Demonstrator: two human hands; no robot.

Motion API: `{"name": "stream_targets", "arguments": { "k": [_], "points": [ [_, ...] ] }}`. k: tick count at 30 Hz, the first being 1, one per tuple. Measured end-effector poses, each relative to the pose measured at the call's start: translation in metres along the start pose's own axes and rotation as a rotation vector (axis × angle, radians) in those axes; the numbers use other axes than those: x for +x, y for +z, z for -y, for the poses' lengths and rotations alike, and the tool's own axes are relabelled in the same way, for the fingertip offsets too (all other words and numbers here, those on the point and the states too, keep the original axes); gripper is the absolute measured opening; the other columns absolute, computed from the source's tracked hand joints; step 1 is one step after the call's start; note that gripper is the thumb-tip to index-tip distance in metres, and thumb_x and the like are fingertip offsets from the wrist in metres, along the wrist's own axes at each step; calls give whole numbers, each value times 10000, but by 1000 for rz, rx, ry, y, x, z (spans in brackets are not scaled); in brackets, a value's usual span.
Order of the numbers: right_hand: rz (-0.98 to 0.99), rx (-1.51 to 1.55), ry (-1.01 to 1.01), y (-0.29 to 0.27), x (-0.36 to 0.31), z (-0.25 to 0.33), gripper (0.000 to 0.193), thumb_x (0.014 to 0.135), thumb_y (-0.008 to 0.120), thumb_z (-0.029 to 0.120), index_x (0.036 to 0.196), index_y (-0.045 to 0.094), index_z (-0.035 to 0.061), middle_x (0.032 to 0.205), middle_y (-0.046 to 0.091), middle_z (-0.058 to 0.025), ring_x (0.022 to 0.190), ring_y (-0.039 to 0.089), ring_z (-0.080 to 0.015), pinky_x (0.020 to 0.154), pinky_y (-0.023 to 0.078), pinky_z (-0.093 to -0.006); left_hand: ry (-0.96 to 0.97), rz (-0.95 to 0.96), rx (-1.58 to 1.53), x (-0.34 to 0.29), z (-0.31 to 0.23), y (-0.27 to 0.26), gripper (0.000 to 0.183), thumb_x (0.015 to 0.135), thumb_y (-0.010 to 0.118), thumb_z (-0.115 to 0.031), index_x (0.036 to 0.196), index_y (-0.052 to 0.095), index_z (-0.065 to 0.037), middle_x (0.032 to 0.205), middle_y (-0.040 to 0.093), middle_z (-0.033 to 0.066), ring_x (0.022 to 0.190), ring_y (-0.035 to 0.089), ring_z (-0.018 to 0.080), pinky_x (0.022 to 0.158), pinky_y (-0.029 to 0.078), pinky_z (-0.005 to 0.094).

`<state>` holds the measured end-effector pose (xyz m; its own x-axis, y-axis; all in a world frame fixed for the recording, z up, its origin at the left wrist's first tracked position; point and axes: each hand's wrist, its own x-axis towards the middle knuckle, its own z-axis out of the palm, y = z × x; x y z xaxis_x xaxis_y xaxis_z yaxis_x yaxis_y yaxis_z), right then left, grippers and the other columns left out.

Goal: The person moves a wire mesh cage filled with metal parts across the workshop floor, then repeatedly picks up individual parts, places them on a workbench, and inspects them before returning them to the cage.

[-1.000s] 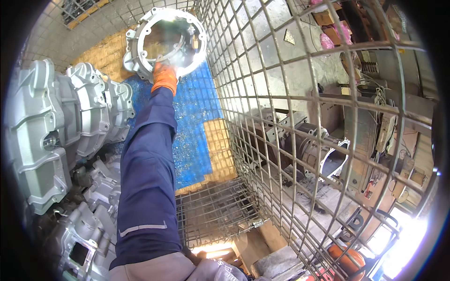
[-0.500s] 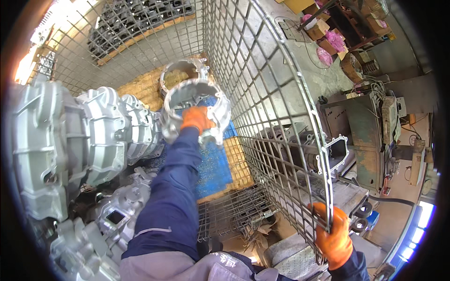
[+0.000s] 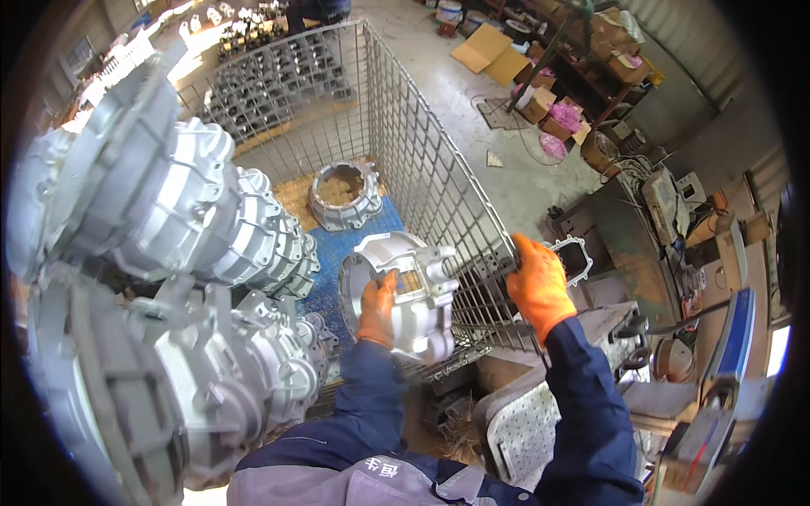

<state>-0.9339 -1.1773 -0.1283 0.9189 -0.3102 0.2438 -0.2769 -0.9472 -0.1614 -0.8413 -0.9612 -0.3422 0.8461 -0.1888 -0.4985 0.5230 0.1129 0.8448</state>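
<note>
My left hand [image 3: 378,310], in an orange glove, grips a silver cast-metal housing [image 3: 432,325] by the edge of its round opening. The housing is tilted on its side, raised inside the wire mesh cage [image 3: 439,160]. My gloved right hand [image 3: 542,285] is closed over the top rim of the cage's right wall. Farther in, another ring-shaped housing [image 3: 361,215] lies on the cage floor, partly on a blue sheet [image 3: 325,288]. The fingers of my left hand are partly hidden inside the held housing.
Stacked housings [image 3: 190,202] fill the cage's left side, with more [image 3: 211,371] below them. Black parts [image 3: 278,84] stand on a pallet beyond the far wall. Outside the right wall are a gasket-shaped metal frame [image 3: 582,260], a grey metal bench [image 3: 527,438] and cardboard boxes [image 3: 540,103].
My left hand has drawn the housing up and toward me, away from the one behind it, tilting it over. My right hand has shifted farther forward along the cage rim.
</note>
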Motion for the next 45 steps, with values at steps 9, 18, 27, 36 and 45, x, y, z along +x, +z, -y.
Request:
{"name": "stream_targets", "arguments": {
  "k": [9,18,27,36,45],
  "points": [
    [-510,477,359,-69,-323,69,307,852,683,76,1150,676,-1,1049,725,-161,977,704,-281,890,538,-353,87,481,-478,-273,-74,-22,339,908,671,-438,998,614,-117,681,522,-10,546,506,136,500,434,297],
    [-104,1939,495,-12,-596,110,502,946,627,220,1368,486,-12,1193,647,-147,1110,632,-274,956,515,-394,-341,764,-487,-475,-100,6,822,842,728,-482,1361,419,76,1343,515,221,1213,531,392,1025,425,565],
    [-813,2443,951,8,-659,93,632,988,506,531,1427,456,79,1387,547,-142,1287,518,-335,1064,420,-558,-694,920,-443,-519,-3,112,653,899,637,-297,1413,382,16,1446,449,169,1292,473,394,1093,351,633],
    [-797,2115,1457,-56,-627,45,871,891,457,741,1527,327,159,1556,383,-79,1413,368,-323,1089,311,-621,-735,1116,-381,-482,92,250,369,914,616,-210,1248,529,-81,1324,520,101,1232,486,323,1101,300,587],
    [-1046,2239,1452,1,-619,26,556,943,539,606,1269,548,156,892,539,-76,969,564,-288,1021,392,-679,-272,1350,115,-432,181,305,391,967,577,-241,1319,531,-79,1415,450,100,1331,389,271,1156,230,576]
  ]
}}
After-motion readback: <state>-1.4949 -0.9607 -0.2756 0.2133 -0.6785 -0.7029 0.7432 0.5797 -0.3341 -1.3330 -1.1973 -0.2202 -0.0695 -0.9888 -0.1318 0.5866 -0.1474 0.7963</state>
